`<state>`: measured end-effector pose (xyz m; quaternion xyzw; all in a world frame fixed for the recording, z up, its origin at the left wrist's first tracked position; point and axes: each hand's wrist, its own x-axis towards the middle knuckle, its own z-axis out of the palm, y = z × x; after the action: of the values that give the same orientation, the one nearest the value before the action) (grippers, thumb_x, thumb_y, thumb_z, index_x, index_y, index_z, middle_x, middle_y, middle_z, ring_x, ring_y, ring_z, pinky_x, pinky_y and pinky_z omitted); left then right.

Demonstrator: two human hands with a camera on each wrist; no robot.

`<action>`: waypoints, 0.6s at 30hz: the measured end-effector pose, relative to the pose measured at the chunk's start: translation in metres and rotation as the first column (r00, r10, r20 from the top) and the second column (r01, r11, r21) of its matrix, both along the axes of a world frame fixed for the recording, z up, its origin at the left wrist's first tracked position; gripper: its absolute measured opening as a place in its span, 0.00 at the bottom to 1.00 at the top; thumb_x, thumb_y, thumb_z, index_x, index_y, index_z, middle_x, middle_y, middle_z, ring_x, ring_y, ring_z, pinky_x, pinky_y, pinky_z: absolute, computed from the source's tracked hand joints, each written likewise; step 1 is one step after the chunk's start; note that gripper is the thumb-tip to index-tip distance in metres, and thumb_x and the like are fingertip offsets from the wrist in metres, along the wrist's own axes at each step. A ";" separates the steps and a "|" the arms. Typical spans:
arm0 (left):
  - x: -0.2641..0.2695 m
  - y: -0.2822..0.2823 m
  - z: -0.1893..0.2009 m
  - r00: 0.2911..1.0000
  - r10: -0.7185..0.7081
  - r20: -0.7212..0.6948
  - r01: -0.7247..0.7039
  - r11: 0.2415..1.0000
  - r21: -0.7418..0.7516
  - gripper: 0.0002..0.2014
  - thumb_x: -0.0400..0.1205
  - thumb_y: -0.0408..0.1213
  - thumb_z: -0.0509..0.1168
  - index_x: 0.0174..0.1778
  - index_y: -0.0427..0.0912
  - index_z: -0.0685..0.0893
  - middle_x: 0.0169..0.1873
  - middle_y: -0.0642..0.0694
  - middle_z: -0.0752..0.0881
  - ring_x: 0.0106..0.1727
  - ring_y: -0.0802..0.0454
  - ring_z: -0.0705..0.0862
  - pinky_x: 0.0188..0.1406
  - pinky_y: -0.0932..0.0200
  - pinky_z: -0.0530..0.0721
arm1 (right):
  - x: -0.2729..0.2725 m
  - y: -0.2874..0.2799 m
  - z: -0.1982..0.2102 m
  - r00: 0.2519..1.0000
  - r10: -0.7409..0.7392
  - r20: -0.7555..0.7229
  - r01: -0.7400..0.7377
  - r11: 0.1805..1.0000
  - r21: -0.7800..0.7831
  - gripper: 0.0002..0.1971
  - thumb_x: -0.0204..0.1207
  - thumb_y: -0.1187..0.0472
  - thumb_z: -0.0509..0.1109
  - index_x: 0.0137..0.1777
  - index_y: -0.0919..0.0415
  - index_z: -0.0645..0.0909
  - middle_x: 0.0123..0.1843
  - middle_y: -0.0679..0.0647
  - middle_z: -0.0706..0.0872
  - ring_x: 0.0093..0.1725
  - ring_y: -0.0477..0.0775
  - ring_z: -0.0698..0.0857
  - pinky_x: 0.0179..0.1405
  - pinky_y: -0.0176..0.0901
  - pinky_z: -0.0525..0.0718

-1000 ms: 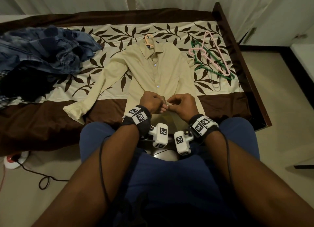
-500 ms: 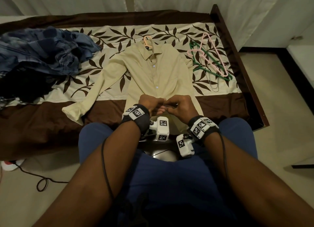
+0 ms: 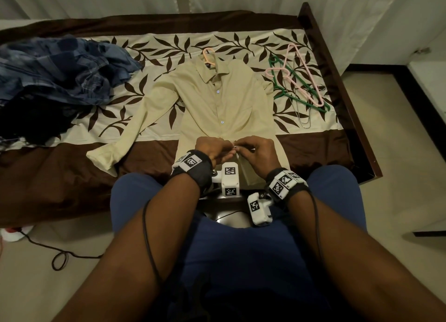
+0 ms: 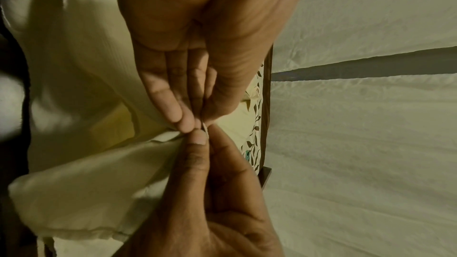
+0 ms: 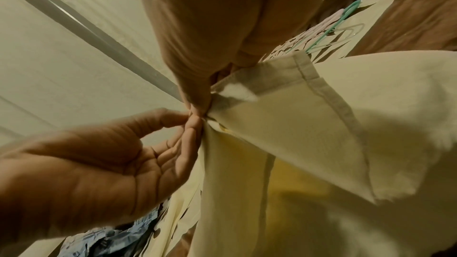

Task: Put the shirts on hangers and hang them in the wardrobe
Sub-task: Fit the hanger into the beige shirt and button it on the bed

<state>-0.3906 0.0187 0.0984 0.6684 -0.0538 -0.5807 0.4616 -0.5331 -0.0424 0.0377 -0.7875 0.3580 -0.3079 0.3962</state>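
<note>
A cream long-sleeved shirt (image 3: 224, 104) lies face up on the bed, with a pink hanger's hook (image 3: 208, 56) sticking out at its collar. Its upper buttons are fastened. Both hands meet at the lower front opening near the bed's edge. My left hand (image 3: 228, 150) pinches one front edge of the cream shirt (image 4: 81, 89) between thumb and fingertips (image 4: 184, 122). My right hand (image 3: 239, 149) pinches the facing edge of the cream shirt (image 5: 284, 124); its thumb (image 4: 197, 140) touches the left fingertips. The shirt's hem (image 5: 329, 93) hangs open below.
A heap of blue plaid shirts (image 3: 60, 68) and dark clothes (image 3: 31, 121) fills the bed's left side. Several loose hangers, pink and green (image 3: 296, 80), lie at the right by the wooden bed frame (image 3: 337, 87). A cable (image 3: 60, 259) trails on the floor at left.
Both hands stay together at the shirt's lower front opening, with only small finger movement. The right wrist has dropped slightly.
</note>
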 end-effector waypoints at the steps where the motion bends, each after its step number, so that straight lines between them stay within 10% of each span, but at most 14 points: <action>1: 0.000 -0.001 0.000 1.000 0.013 -0.004 -0.013 1.000 0.000 0.05 0.81 0.20 0.66 0.40 0.28 0.83 0.29 0.37 0.87 0.26 0.53 0.87 0.32 0.64 0.88 | 0.000 0.001 -0.001 1.000 -0.011 0.004 0.011 1.000 0.001 0.06 0.74 0.69 0.77 0.50 0.64 0.92 0.44 0.55 0.93 0.44 0.47 0.90 0.47 0.33 0.84; 10: -0.008 -0.002 -0.006 0.968 0.125 -0.216 -0.124 0.992 0.020 0.03 0.83 0.23 0.66 0.44 0.29 0.83 0.32 0.38 0.89 0.38 0.50 0.89 0.41 0.60 0.90 | 0.002 0.001 -0.001 0.994 -0.064 -0.085 0.048 0.983 -0.178 0.05 0.69 0.70 0.76 0.45 0.65 0.88 0.41 0.56 0.90 0.42 0.53 0.86 0.44 0.41 0.84; 14: -0.008 -0.002 -0.010 0.981 0.151 -0.119 -0.156 0.987 -0.030 0.07 0.79 0.19 0.68 0.38 0.32 0.82 0.28 0.39 0.89 0.28 0.52 0.89 0.33 0.62 0.90 | 0.003 0.001 0.001 0.993 -0.108 -0.043 0.104 0.991 -0.079 0.04 0.69 0.68 0.78 0.42 0.65 0.87 0.36 0.50 0.89 0.37 0.46 0.85 0.39 0.26 0.79; 18: -0.010 -0.001 -0.012 0.988 0.127 -0.087 -0.135 0.987 -0.090 0.04 0.78 0.23 0.73 0.40 0.32 0.84 0.36 0.38 0.89 0.36 0.51 0.89 0.39 0.61 0.91 | 0.003 -0.001 -0.001 0.994 -0.106 -0.032 0.104 0.993 -0.048 0.05 0.69 0.66 0.80 0.43 0.63 0.88 0.38 0.51 0.89 0.39 0.47 0.86 0.41 0.34 0.84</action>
<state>-0.4003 0.0177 0.0861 0.6237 -0.0188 -0.5723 0.5320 -0.5304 -0.0433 0.0368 -0.7816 0.3984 -0.3230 0.3550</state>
